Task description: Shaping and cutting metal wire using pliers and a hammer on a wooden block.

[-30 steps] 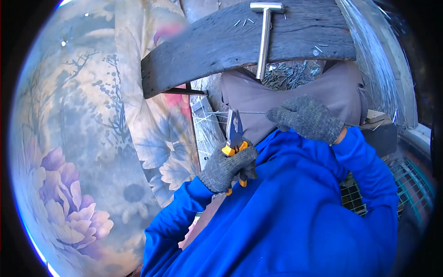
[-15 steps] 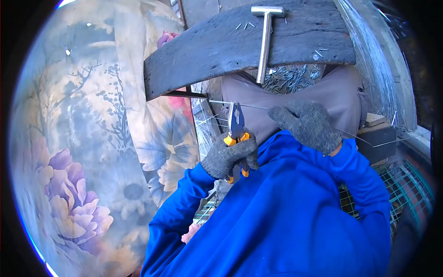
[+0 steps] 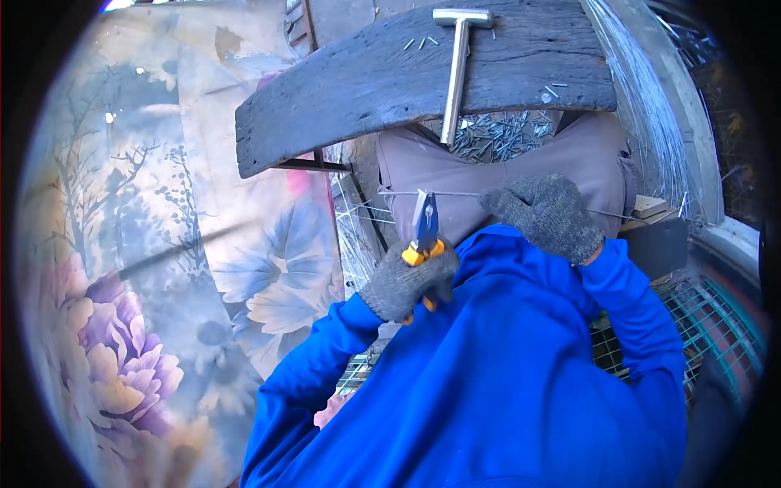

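Observation:
My left hand point(image 3: 411, 281), in a grey knit glove, is closed around pliers point(image 3: 427, 218) with orange-and-black handles. Their jaws point up and meet a thin metal wire point(image 3: 454, 193) that lies across above my lap. A short length of the wire sticks out to the left of the jaws. My right hand point(image 3: 543, 218), gloved the same way, grips the wire to the right of the pliers. The wire comes out again beyond that hand, toward the right. Whether the jaws are fully closed on it I cannot tell.
In front of me a dark wooden plank point(image 3: 342, 106) bears a metal hammer point(image 3: 457, 77) and several short wire pieces point(image 3: 421, 44). Many cut pieces point(image 3: 504, 137) lie below it. A wire bundle point(image 3: 651, 106) runs along the right, above green mesh point(image 3: 708, 321). Floral cloth point(image 3: 122, 244) covers the left.
The pliers have moved slightly right and down along the wire, closer to my right hand. My right hand keeps its grip. The whole view has shifted a little.

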A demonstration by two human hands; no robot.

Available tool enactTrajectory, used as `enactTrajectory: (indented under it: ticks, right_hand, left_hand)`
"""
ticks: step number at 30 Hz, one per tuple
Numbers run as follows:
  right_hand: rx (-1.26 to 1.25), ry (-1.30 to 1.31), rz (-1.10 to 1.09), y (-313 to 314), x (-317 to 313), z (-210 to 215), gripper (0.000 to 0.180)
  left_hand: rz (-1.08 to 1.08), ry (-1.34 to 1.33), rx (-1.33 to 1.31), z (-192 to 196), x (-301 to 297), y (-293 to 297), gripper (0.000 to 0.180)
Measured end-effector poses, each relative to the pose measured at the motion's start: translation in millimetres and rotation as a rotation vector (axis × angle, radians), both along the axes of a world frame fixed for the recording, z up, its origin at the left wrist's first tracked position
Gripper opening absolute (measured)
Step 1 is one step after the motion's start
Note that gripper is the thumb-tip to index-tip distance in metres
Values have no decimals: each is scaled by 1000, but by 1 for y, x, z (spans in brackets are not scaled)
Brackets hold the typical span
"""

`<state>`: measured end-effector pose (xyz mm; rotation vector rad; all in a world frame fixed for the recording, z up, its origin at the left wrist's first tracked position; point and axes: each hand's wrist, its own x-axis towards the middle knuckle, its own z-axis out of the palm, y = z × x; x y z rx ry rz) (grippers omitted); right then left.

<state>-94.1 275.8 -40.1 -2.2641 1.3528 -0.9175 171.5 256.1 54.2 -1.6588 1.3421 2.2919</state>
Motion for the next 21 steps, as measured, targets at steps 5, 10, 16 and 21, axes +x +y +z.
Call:
enactTrajectory:
  ticks: [5, 10, 16, 21]
  right_hand:
    - [-47, 98, -10, 11, -43, -20, 37]
    - [-25, 60, 28, 7, -59, -9, 33]
    - [-44, -25, -13, -3, -74, 12, 29]
    - [281, -293, -199, -5, -76, 32, 25]
  left_hand:
    - [45, -27, -117, -30, -42, 11, 29]
    - [254, 583, 348, -19, -58, 18, 33]
    - [94, 489, 125, 3, -75, -10, 40]
    - [63, 195, -35, 2, -66, -29, 43]
